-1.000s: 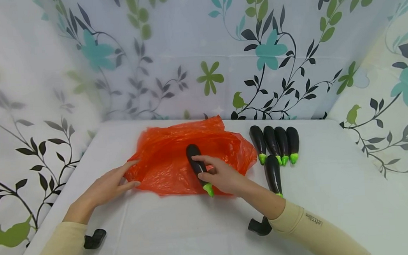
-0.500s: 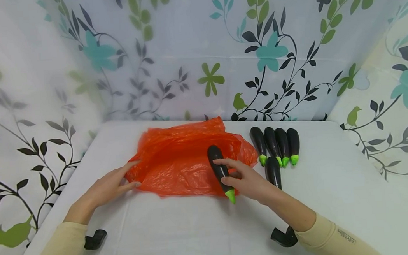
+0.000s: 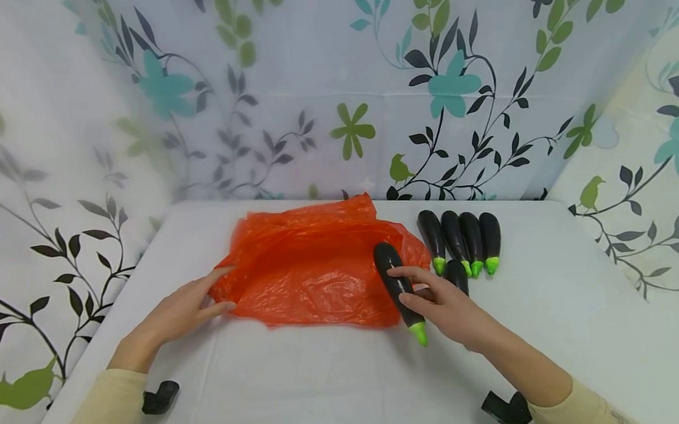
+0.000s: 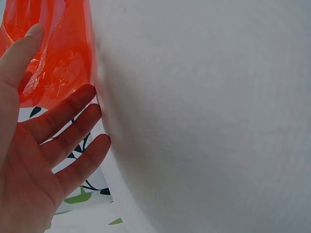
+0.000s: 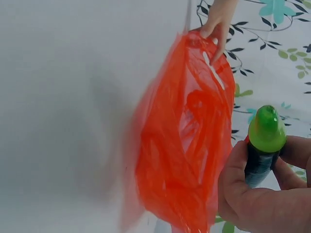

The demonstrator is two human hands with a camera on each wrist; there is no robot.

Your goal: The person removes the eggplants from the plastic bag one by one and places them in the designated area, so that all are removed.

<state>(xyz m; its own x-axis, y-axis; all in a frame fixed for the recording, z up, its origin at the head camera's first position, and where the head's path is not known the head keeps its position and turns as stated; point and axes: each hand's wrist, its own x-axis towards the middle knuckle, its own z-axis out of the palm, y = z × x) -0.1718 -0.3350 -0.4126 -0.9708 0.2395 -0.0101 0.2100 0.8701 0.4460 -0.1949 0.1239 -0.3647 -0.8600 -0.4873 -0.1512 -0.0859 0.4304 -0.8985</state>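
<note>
In the head view my right hand (image 3: 453,309) pinches a dark eggplant (image 3: 386,258) with a bright green cap, tilted over the right end of a red plastic bag (image 3: 321,297). The right wrist view shows its green cap (image 5: 267,132) between thumb and fingers. My left hand (image 3: 173,316) rests at the bag's left edge, fingers spread. In the left wrist view that hand (image 4: 53,145) has nearly straight fingers beside the red plastic (image 4: 63,73). Whether bag film lies between its thumb and fingers I cannot tell.
Several more eggplants (image 3: 472,239) lie in a row right of the bag. Another eggplant (image 3: 457,275) lies just below them, partly hidden by my right hand. Black wrist devices (image 3: 161,398) show at both forearms. A patterned curtain (image 3: 286,98) stands behind the white table (image 3: 303,383).
My right hand has moved right and toward me with the eggplant, from the bag's middle to its right end. The left hand and bag have stayed about in place.
</note>
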